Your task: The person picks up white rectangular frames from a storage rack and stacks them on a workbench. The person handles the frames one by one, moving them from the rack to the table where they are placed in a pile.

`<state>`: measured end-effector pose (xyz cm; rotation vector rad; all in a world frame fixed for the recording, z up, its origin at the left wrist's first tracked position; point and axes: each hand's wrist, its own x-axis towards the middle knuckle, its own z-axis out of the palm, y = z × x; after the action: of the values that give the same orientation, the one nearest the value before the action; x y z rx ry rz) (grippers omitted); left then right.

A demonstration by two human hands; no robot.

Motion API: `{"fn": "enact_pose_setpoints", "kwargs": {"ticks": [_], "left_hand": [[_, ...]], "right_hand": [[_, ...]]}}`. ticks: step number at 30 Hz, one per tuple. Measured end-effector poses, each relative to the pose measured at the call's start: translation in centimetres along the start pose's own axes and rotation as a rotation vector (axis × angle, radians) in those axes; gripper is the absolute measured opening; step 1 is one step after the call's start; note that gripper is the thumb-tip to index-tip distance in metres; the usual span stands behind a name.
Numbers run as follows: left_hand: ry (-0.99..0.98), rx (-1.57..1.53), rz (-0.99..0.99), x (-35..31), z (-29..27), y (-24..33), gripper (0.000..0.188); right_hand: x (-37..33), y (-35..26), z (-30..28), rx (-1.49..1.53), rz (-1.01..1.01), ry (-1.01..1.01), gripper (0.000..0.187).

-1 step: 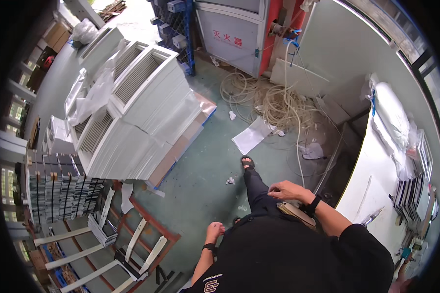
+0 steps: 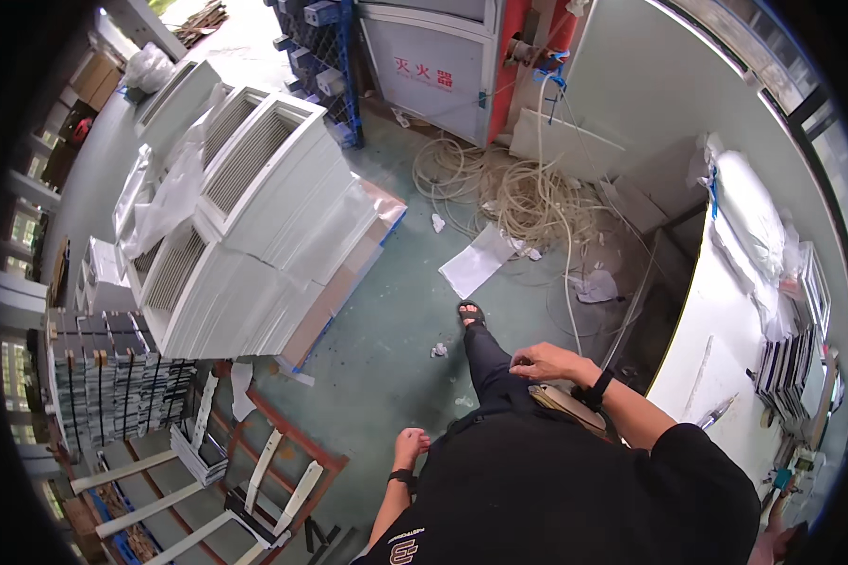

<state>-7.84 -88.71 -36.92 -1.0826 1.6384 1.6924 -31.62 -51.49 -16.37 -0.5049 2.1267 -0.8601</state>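
Note:
My left hand [image 2: 411, 444] hangs low beside my body, fingers curled in loosely and nothing showing in them. At waist height in front of me, my right hand [image 2: 544, 362] is held with its fingers loosely bent and apart, and it is empty. A dark band circles each wrist. Just below my right hand, a tan pouch [image 2: 570, 411] sits at my waist. My sandaled foot [image 2: 470, 313] is stretched forward on the green floor, near a white sheet [image 2: 481, 262].
Stacked white louvred frames [image 2: 254, 235] stand on a pallet to the left. Coiled pale hose [image 2: 537, 193] lies ahead. A white worktable [image 2: 716, 348] runs along the right, with a pen-like tool [image 2: 718, 411] on it. A rust-red rack [image 2: 297, 424] stands lower left. Another person's arm [image 2: 774, 537] shows lower right.
The view has shifted slightly, so the frames, hose and cabinet sit a little further left. Both hands keep nearly the same pose.

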Motion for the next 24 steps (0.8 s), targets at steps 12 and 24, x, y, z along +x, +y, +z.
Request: {"fn": "enact_pose_setpoints", "kwargs": {"ticks": [12,24], "left_hand": [[0.148,-0.029,0.174,13.7,4.9,34.7,0.024],[-0.068,-0.058,0.534,17.2,8.9,70.9,0.027]], "right_hand": [[15.4,4.7,-24.0,0.023,0.001,0.170,0.032],[43.0,-4.3,-43.8,-0.016,-0.168,0.205,0.030]]}}
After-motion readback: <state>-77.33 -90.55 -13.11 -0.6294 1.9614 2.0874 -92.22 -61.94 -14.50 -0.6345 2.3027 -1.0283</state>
